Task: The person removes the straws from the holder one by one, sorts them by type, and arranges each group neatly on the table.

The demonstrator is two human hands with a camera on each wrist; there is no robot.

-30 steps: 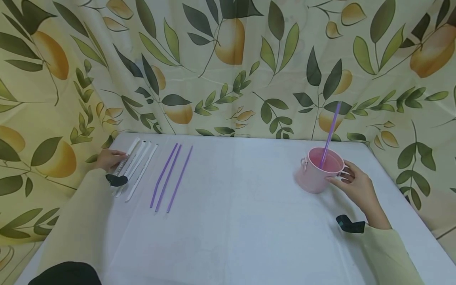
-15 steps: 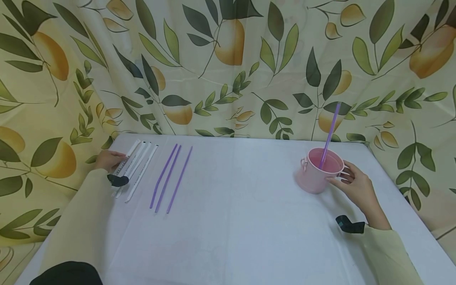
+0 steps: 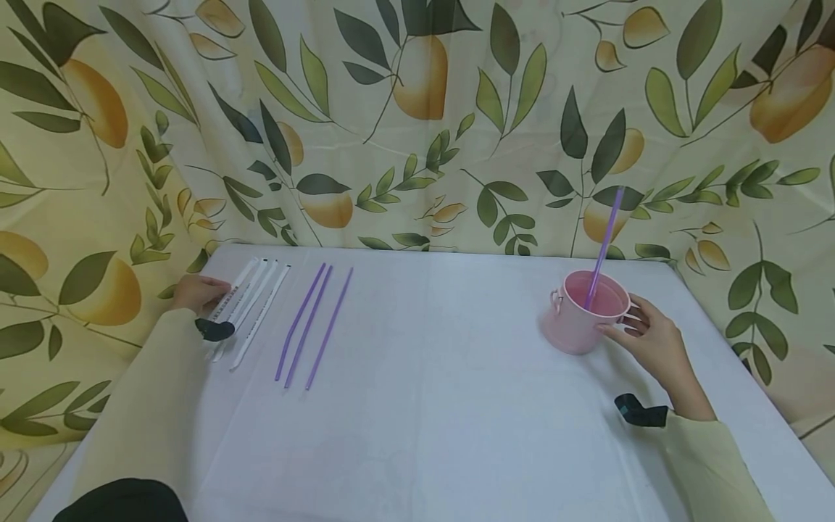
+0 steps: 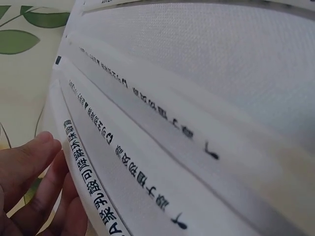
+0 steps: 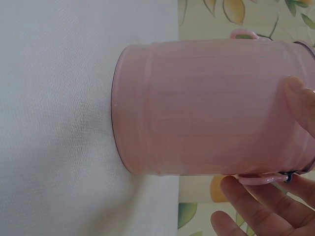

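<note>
My left hand [image 3: 201, 291] is beside several white paper-wrapped straws [image 3: 264, 293] on the left of the table. In the left wrist view its thumb and loosely bent fingers [image 4: 45, 142] are right at the edge of the outermost wrapped straw [image 4: 81, 162], which bears printed black lettering. At the right, my right hand [image 3: 652, 341] grips a small pink pail [image 3: 574, 330], thumb on its front wall and the other fingers by its ear-like handle [image 5: 261, 178]. The pail stands upright with one purple straw [image 3: 607, 243] leaning inside.
Three unwrapped purple straws [image 3: 306, 326] lie side by side to the right of the wrapped ones. A white cloth covers the table [image 3: 457, 406]. Behind and at the left hangs a curtain [image 3: 391, 167] printed with leaves and fruit.
The outermost wrapped straw has shifted or turned very slightly under my left fingers, its lettering showing more clearly. My right hand and the pail have stayed in place.
</note>
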